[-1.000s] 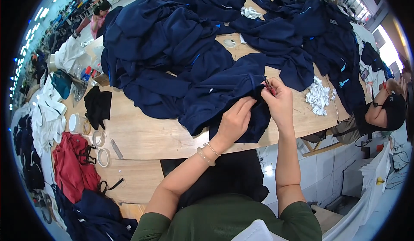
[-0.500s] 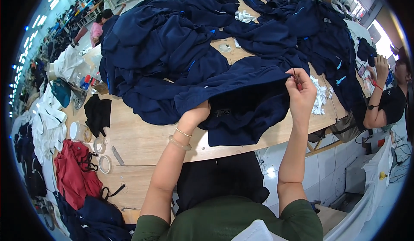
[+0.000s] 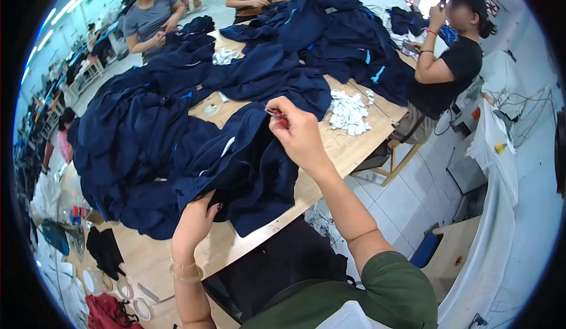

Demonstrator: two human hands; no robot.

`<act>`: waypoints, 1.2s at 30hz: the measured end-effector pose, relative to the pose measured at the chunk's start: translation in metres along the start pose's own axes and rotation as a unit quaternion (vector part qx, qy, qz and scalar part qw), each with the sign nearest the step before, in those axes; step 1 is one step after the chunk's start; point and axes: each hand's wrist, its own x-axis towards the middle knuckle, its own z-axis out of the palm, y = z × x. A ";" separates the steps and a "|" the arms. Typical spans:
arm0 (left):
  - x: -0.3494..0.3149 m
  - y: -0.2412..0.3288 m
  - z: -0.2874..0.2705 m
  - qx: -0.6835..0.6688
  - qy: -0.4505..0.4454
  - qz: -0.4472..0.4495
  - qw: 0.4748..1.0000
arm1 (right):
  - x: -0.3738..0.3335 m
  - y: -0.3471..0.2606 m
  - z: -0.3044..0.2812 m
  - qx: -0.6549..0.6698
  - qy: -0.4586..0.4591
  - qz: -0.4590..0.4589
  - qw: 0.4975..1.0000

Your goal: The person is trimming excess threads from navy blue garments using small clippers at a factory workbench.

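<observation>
Between my two hands a navy garment (image 3: 274, 182) is lifted at the table's front edge, its opening facing me and a white strip on its upper side. My left hand (image 3: 194, 222) is closed on the garment's near left edge, thumb showing and the other fingers hidden in the cloth. Higher up at the garment's far right edge, my right hand (image 3: 296, 133) is closed round small red-handled thread snips (image 3: 279, 117), the pointed metal tip sticking out by the fabric. Whether those fingers also pinch the cloth is hidden.
A large heap of navy garments (image 3: 130, 134) covers much of the wooden table (image 3: 354, 152). White scraps (image 3: 349, 112) lie to the right. Tape rolls (image 3: 142, 308), a black cloth (image 3: 105, 251) and a red garment (image 3: 109, 312) sit at lower left. Several people stand around the table.
The view has swung to the right, so table and heap appear further left. Both hands still hold their places on the garment, which is now more tilted, its right edge raised.
</observation>
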 end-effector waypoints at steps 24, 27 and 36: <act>0.059 -0.019 -0.082 0.146 0.332 -0.019 0.932 | -0.065 0.067 0.014 -0.256 -0.462 -0.058 0.847; 0.045 -0.027 -0.105 0.120 0.327 -0.024 0.937 | -0.046 0.065 -0.037 -0.224 -0.438 -0.047 0.870; -0.016 -0.039 -0.125 -0.315 0.306 0.097 0.893 | 0.030 -0.007 -0.144 0.046 -0.061 -0.035 0.996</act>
